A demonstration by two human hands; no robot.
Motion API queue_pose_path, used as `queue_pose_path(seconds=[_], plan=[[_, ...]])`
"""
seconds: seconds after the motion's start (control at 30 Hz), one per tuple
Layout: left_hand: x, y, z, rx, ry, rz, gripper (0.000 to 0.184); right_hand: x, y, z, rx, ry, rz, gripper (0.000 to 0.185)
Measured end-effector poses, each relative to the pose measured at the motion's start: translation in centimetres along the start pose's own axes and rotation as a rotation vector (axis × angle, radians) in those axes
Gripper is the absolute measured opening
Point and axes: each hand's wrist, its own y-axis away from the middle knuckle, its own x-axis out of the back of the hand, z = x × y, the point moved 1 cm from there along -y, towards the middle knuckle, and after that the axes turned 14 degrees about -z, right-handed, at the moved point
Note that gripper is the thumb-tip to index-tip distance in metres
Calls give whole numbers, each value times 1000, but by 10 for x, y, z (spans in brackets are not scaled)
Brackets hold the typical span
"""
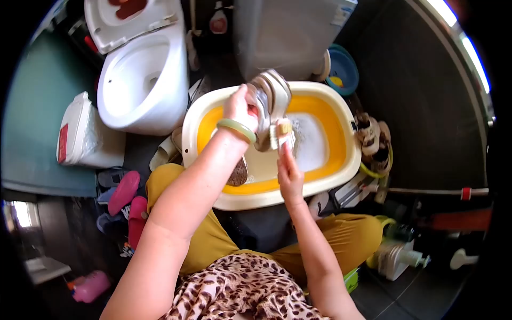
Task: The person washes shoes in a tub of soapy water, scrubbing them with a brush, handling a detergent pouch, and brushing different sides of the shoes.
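My left hand, a pale green bangle on its wrist, is closed on a beige and grey shoe, which is tilted above a yellow and cream tub. My right hand grips a scrub brush; its pale bristles face the shoe's side, and I cannot tell whether they touch. Foamy water fills the tub's right part. Partly hidden behind my left forearm, a brown shoe sole shows in the tub.
A white toilet and a white bin stand left. A blue basin is at the back right. Several shoes lie right of the tub, and pink slippers to the left. Bottles stand at the lower right.
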Motion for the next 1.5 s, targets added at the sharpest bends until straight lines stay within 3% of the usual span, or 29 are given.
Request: queue_pose_path(seconds=[0.1,0.13,0.27,0.33,0.4,0.5,0.53,0.57,0.6,0.67,0.7,0.73,0.87,0.97,1.07,1.1,1.17,1.2,1.23,1.3,1.33,1.37,1.43,1.5], plan=[[-13,6,14,-2,-38,39,16,22,-13,-22,-52,-509,159,50],[-11,8,19,14,-38,-35,16,32,-20,-32,29,-617,205,54],[-20,22,24,37,-88,-130,18,45,-28,-3,-6,-832,298,49],[-8,18,28,112,-126,-260,20,35,-21,39,-366,-885,204,29],[-17,27,18,150,-94,-215,20,18,-12,78,-592,-939,161,18],[-19,34,9,112,46,-109,15,-12,-12,96,-668,-1157,181,16],[12,12,-8,70,1,-235,12,-17,-7,125,-572,-1279,61,13],[5,14,-18,202,167,-198,12,-18,-5,133,-492,-1320,-28,11],[14,2,-33,166,181,-181,14,-19,-10,128,-447,-1353,-93,12],[-22,32,-13,217,211,-110,17,-27,-20,137,-461,-1337,-80,20],[-19,29,-19,285,208,-110,19,-16,-19,96,-569,-1270,32,23],[-14,28,-21,300,184,-137,21,-15,-24,65,-561,-1258,-8,23],[-7,25,-17,185,105,-268,22,-19,-48,10,-565,-1293,61,29],[-19,34,1,255,-151,-258,26,-17,-61,0,-503,-1258,44,29],[-31,49,17,24,-664,-481,40,-12,-66,-8,-444,-1208,35,28],[-31,50,18,21,-660,-484,40,-9,-66,-10,-428,-1190,31,28],[-24,48,18,-64,-1124,-432,46,-3,-62,-11,-391,-1135,46,28],[-14,34,11,36,-1257,-402,47,1,-59,-12,-374,-1100,46,28],[-9,33,8,35,-1253,-406,47,4,-55,-10,-350,-1045,54,28],[-1,33,3,-285,-1123,-410,42,15,-47,-1,-289,-845,37,28],[6,27,0,-241,-1144,-367,38,25,-46,5,-260,-630,-24,29],[7,29,3,-316,-1165,-308,37,35,-55,52,-106,-737,31,24],[14,23,5,-290,-1160,-257,38,61,-48,1,-272,-52,51,21],[13,27,13,-333,-1178,-206,40,78,-54,-9,-40,51,67,18]])
